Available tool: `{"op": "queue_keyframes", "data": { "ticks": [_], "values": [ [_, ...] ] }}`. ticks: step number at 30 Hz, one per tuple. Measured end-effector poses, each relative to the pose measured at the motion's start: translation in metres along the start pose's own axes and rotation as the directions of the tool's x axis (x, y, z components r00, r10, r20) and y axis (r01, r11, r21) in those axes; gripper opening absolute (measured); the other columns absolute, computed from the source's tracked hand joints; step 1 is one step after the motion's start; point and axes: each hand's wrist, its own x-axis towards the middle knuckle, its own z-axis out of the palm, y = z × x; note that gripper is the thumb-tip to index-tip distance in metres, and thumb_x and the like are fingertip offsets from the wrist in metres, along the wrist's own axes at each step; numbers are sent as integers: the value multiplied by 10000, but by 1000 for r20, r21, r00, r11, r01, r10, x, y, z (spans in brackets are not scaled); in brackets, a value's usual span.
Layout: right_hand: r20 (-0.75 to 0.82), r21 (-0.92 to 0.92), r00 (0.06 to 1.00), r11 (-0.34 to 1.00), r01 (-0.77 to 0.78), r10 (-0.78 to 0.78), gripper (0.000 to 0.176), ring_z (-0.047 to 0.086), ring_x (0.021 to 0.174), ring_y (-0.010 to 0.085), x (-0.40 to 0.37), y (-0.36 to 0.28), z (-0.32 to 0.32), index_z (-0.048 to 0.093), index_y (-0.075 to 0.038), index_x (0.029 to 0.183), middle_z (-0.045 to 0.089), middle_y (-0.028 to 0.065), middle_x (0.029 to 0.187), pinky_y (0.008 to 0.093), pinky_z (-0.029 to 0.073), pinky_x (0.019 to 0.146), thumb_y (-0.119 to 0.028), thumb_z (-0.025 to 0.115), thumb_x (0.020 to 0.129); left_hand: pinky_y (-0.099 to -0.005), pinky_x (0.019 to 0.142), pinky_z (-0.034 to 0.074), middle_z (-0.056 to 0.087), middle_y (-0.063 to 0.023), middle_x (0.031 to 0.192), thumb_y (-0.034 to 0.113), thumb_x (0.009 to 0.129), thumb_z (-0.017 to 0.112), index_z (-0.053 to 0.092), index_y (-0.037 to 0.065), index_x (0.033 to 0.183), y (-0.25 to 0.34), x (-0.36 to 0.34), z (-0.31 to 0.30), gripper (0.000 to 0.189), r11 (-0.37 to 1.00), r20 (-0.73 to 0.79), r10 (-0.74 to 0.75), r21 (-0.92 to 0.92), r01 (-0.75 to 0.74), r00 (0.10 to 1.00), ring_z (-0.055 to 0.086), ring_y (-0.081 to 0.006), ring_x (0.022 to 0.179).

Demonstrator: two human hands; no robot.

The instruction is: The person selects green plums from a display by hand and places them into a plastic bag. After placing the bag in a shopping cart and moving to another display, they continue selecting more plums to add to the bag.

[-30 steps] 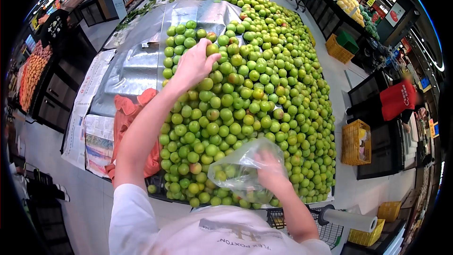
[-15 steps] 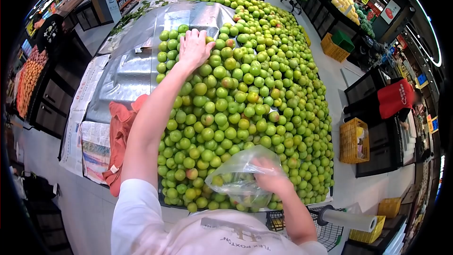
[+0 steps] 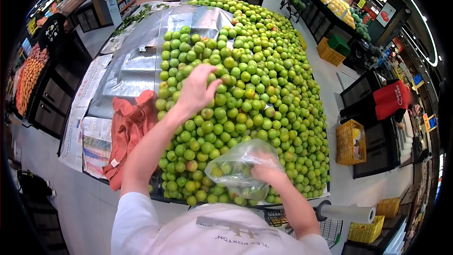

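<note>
A broad heap of green plums (image 3: pixel 264 80), some tinged red, covers most of the stand in front of me. My left hand (image 3: pixel 199 89) reaches over the left part of the heap, palm down. Its thumb and curved fingers are apart, with plums showing in the gap between them. Near the front edge, my right hand (image 3: pixel 265 166) grips a clear plastic bag (image 3: pixel 231 167) at its right side. The bag's mouth gapes toward the left, low over the plums; my right fingers are partly veiled by the film.
Left of the heap lie a grey plastic sheet (image 3: pixel 125 78), a salmon-red cloth (image 3: pixel 132 134) and newspaper (image 3: pixel 94 139). A roll of bags (image 3: pixel 349 213) juts out at front right above a shopping cart (image 3: pixel 330 229). A person in red (image 3: pixel 391 99) stands beyond a yellow crate (image 3: pixel 350 144).
My left hand has come back toward me from the far left plums, its thumb now spread. My right hand and the bag have hardly moved. The view has shifted slightly.
</note>
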Motion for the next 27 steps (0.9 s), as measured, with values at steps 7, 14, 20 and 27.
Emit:
{"op": "queue_keyframes", "data": {
  "ticks": [7, 14, 20, 27],
  "values": [
    [-25, 128, 998, 990, -55, 59, 384, 687, 935, 415, 6, 12, 19, 597, -108, 1298, 669, 237, 1065, 515, 549, 833, -115, 546, 917, -376, 685, 561, 713, -119, 867, 119, 930, 702, 704, 43, 993, 172, -140, -8, 99, 715, 612, 299, -652, 253, 732, 700, -292, 761],
    [-39, 63, 994, 993, 104, -102, 229, 686, 931, 431, 19, 17, -2, 652, -39, 1081, 708, 249, 988, 513, 555, 806, -151, 633, 882, -466, 727, 537, 667, -169, 921, 31, 903, 633, 659, 39, 1015, 159, -187, 62, 116, 930, 425, 91, -360, 76, 901, 653, -391, 830],
    [-201, 395, 972, 898, 195, -123, 268, 654, 991, 447, 19, 38, 9, 629, -55, 1149, 701, 244, 1040, 517, 534, 829, -138, 634, 894, -505, 804, 517, 664, -228, 1038, -48, 827, 608, 653, 21, 1121, 153, -178, 73, 306, 948, 406, -103, -236, 213, 908, 640, -436, 947],
    [52, 203, 986, 968, 147, -160, 588, 631, 1128, 420, 4, 20, -23, 586, -69, 1314, 675, 235, 1203, 485, 519, 978, -310, 770, 810, -526, 915, 481, 653, -244, 1099, -34, 784, 618, 595, 11, 1278, 148, -157, 70, 496, 985, 465, -32, -136, 107, 885, 601, -449, 1053]
  ]
}}
